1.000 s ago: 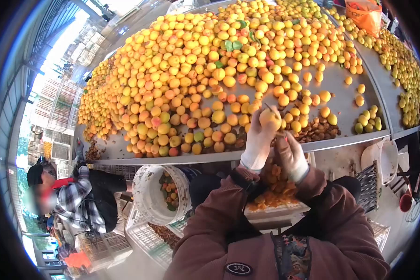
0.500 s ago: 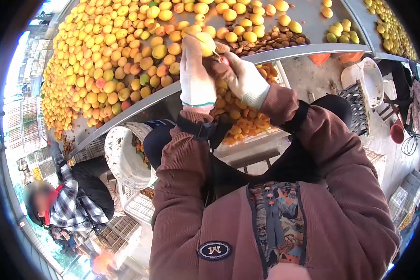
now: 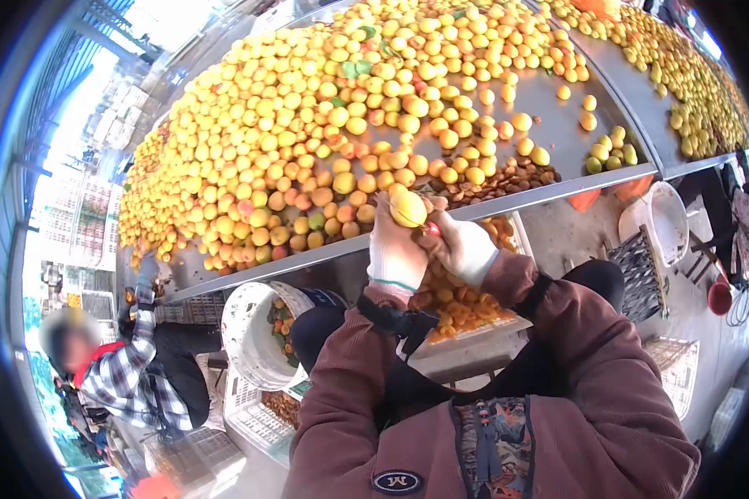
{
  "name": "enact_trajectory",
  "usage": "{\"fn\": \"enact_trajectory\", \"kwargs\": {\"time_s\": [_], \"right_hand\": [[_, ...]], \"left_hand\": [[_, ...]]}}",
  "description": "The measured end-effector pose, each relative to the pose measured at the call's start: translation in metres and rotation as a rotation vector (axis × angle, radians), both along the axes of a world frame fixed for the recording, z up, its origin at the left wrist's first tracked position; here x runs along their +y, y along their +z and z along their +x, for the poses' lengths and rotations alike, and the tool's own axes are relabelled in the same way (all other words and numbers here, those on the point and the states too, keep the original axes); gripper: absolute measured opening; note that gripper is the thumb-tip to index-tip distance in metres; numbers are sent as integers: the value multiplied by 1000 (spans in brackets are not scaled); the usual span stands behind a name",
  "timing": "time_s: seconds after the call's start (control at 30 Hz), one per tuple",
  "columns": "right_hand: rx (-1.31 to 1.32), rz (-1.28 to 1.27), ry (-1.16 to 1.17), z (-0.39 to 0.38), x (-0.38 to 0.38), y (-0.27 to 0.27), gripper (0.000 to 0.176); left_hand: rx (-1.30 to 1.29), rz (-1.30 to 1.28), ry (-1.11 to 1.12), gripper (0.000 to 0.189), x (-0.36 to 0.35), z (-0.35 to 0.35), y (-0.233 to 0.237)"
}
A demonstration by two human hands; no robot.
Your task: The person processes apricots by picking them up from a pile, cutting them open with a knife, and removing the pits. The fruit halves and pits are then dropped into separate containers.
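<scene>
My left hand [image 3: 395, 254], in a white glove, is closed around a yellow apricot [image 3: 408, 209]. Against the apricot's lower right side, my gloved right hand [image 3: 466, 249] grips a small red-handled knife [image 3: 432, 229]. Its blade cannot be made out now. Both hands are close together above the near edge of the metal table [image 3: 333, 249]. Brown apricot pits [image 3: 508, 185] lie in a heap just beyond them. Beneath my wrists, a light-coloured crate holds orange apricot halves [image 3: 456, 306].
Many whole apricots [image 3: 308, 125] cover the table. A white bucket [image 3: 245, 349] with scraps stands at my left, near a person in a checked shirt [image 3: 133, 374]. To the right are another white bucket [image 3: 666, 218] and a dark basket [image 3: 637, 279].
The view has tilted up, showing more of the table. My hands sit lower and farther right in the picture, still holding the apricot and knife. The blade, visible before, is now hidden.
</scene>
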State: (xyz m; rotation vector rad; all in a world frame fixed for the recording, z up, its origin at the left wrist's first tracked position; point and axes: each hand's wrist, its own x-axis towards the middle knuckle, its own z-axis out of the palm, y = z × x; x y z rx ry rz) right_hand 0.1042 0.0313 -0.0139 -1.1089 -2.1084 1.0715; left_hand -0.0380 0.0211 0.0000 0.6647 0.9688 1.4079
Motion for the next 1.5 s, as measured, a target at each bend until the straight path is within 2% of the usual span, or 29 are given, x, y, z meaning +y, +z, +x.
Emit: {"fn": "enact_trajectory", "kwargs": {"time_s": [0.03, 0.13, 0.17, 0.2, 0.23, 0.27, 0.3, 0.37, 0.43, 0.5, 0.57, 0.6, 0.63, 0.67, 0.7, 0.77, 0.83, 0.9, 0.93, 1.0, 1.13, 1.17, 1.2, 1.23, 1.27, 1.3, 1.37, 1.43, 1.5], "right_hand": [[2, 3, 8, 1, -5, -3, 55], [326, 65, 17, 2, 0, -6, 53], [323, 70, 22, 4, -1, -6, 53], [419, -154, 24, 7, -2, -6, 53], [513, -378, 25, 8, -2, -5, 53], [577, -492, 41, 7, -2, -2, 50], [705, -332, 63, 2, 0, -15, 42], [737, -467, 108, 6, 11, -19, 40], [840, -689, 221, 10, 9, -29, 38], [933, -640, 104, -1, 1, -2, 37], [798, -628, 160, 7, -1, 2, 46], [662, -450, 126, 9, -8, 2, 50], [520, -266, 95, 9, -11, 2, 54], [798, -466, 123, -2, -6, 6, 58], [645, -406, 79, 7, -13, 16, 57], [782, -532, 103, -3, -10, 5, 57], [594, 65, -54, -9, -19, 10, 56], [411, 134, -57, -8, -13, 8, 60], [353, 120, -51, -5, -10, 7, 59], [266, 96, -30, 2, -8, 5, 56], [263, 7, -36, 5, -14, 12, 46], [175, -50, -116, 4, -12, -3, 45], [198, 92, -149, 5, -16, 1, 43], [382, 70, -75, 8, -7, -18, 45], [471, 0, -50, 11, -4, -29, 46], [523, -296, -84, 13, -6, -22, 43], [588, -298, -73, 9, -1, -27, 34], [834, -632, -79, 8, 3, -38, 24], [763, -400, -146, -1, -4, -23, 25]], "left_hand": [[-60, -25, -38, 42, -8, 2, 21], [-83, -37, -70, 37, -1, -4, 11], [-229, -5, -86, 33, -2, -5, 10], [-373, 26, -102, 33, -3, -6, 8], [-374, 30, -100, 33, -2, -4, 12], [-148, 190, -85, 35, 1, 1, 15], [75, 331, -72, 40, 1, 6, 15], [44, 306, -66, 45, 6, 0, 14], [300, 335, -57, 41, 7, -7, 14], [355, 405, -55, 42, 7, -6, 14], [441, 446, -35, 42, 6, -9, 22], [600, 438, -43, 42, 5, -12, 29], [602, 412, -46, 40, 7, -14, 27], [567, 403, -24, 40, 7, -12, 26], [534, 389, 3, 40, 3, -10, 25], [581, 406, 87, 40, -6, 2, 28], [-23, 300, 60, 45, -11, 10, 37], [-222, 94, 87, 57, -10, 18, 30], [-248, 112, -4, 62, -7, 9, 13], [-311, 36, 6, 69, 0, 8, -1], [-357, -2, -33, 61, -5, 10, 6], [-320, 12, 3, 60, -2, 7, -6], [276, 156, 50, 54, -4, -3, -12], [881, 250, 107, 49, -4, -14, -14], [1037, 427, 189, 40, -1, -18, -14], [1193, 595, 252, 32, 3, -20, -16], [1282, 729, 391, 28, 6, -16, -16], [-173, 215, 99, 40, -2, 13, 18], [70, 275, -14, 52, -8, 8, 27]]}}
